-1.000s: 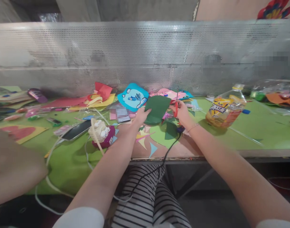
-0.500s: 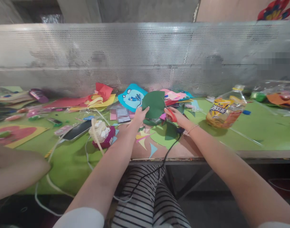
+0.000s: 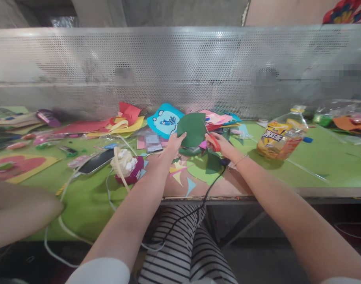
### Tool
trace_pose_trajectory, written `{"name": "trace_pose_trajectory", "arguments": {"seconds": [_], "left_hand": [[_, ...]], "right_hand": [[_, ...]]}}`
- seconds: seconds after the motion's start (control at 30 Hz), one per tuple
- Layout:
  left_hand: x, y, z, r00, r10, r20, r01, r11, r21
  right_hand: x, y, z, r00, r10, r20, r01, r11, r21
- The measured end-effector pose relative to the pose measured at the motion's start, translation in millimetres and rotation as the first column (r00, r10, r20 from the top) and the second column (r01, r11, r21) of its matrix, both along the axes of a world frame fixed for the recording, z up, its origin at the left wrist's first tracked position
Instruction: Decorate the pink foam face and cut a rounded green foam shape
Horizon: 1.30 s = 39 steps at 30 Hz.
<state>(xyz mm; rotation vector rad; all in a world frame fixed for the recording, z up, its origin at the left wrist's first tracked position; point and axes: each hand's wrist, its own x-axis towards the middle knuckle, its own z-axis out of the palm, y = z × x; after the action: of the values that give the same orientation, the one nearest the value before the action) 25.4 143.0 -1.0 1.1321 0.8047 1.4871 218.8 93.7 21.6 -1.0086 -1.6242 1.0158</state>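
Pinched in my left hand (image 3: pixel 175 144) is a dark green paper piece (image 3: pixel 192 129), rounded along its left side and held up above the table. My right hand (image 3: pixel 218 144) grips red-handled scissors (image 3: pixel 214 142), whose blades lie along the paper's right edge. Whether the blades are apart, I cannot tell. Beneath both hands lie a light green paper round (image 3: pixel 200 169) and small colourful offcuts, among them a light blue scrap (image 3: pixel 190 185). Just behind the held paper leans a blue paper cutout with a drawing (image 3: pixel 165 121).
A drink bottle (image 3: pixel 282 136) stands to the right. Left of my forearm are a purple box with cream-coloured stuff (image 3: pixel 129 167), a phone (image 3: pixel 97 161) and white cables. Another person's arm (image 3: pixel 21 213) rests at the left edge. A perforated metal panel (image 3: pixel 180 71) backs the table.
Very little differs. Both hands keep hold of the paper and the scissors in almost the same place, and the view has shifted slightly.
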Motion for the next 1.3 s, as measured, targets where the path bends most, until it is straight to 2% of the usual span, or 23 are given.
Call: {"name": "trace_pose_trajectory", "arguments": {"seconds": [0.4, 0.63, 1.3], "left_hand": [[-3, 6, -3.9, 0.999, -0.013, -0.049, 0.014, 1.0, 0.021], [-3, 3, -3.6, 0.996, -0.059, -0.072, 0.06, 0.998, 0.017], [-3, -3, 1.9, 0.979, -0.065, -0.194, 0.077, 0.996, 0.054]], "right_hand": [[-2, -7, 7.9, 0.999, -0.045, 0.022, 0.045, 0.999, -0.021], [4, 0, 0.9, 0.999, 0.026, -0.038, -0.026, 1.0, -0.012], [5, 3, -0.6, 1.0, -0.009, -0.03, 0.009, 1.0, -0.004]]}}
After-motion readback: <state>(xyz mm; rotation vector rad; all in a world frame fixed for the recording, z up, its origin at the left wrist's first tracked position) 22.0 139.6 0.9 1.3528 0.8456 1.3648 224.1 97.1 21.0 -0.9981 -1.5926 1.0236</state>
